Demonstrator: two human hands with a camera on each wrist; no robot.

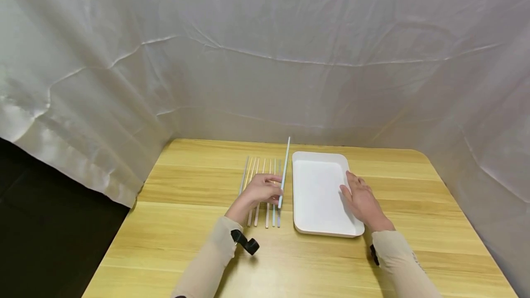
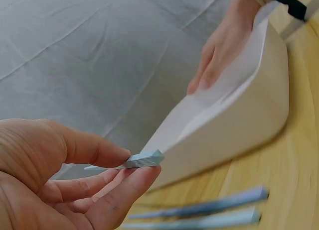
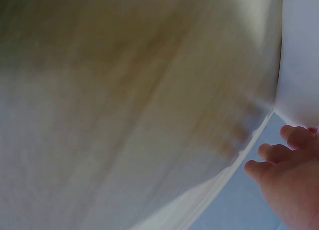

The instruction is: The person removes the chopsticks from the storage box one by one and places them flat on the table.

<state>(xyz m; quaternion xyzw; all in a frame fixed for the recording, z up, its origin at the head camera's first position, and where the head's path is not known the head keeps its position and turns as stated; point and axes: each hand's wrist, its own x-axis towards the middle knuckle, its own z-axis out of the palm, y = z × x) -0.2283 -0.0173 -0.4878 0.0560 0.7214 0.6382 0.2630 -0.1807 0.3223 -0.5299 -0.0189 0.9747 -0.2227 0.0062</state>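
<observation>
My left hand (image 1: 261, 190) pinches a light blue chopstick (image 1: 286, 164) near its lower end between thumb and fingers. The chopstick slants up and away, just left of a white rectangular tray (image 1: 318, 192). In the left wrist view, the held end (image 2: 144, 160) is faceted and ridged. Below the left hand, several pastel chopsticks (image 1: 267, 222) lie side by side on the table, partly covered by it. On the tray's right rim rests my right hand (image 1: 363, 200), its fingers extended and its thumb over the inside.
The wooden table (image 1: 323, 270) carries the tray and the row of chopsticks. Pale curtains (image 1: 290, 86) hang along its back and sides. A dark area (image 1: 49, 229) lies beyond the left edge. Black camera straps (image 1: 244, 241) are on the wrists.
</observation>
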